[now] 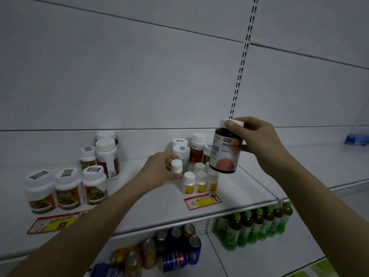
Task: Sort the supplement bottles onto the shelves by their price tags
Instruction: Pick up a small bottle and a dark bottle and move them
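My right hand [257,136] grips a dark brown bottle with a pink label [225,154] by its white cap, held in the air above the white shelf [151,204]. My left hand [157,170] holds a small white bottle with a yellow label [177,168] just left of several matching small bottles [200,181]. Behind them stand taller white and brown bottles [196,149]. At the left are orange-labelled jars with white lids [67,188] and a taller brown bottle [107,156]. Two red-and-yellow price tags [202,200] [57,223] lie flat near the shelf front.
Below the shelf lie cola and other drink cans [175,256] and a row of green-capped tea bottles [257,224]. A blue object [356,139] sits far right on the adjoining shelf. A slotted upright [241,62] runs up the back wall.
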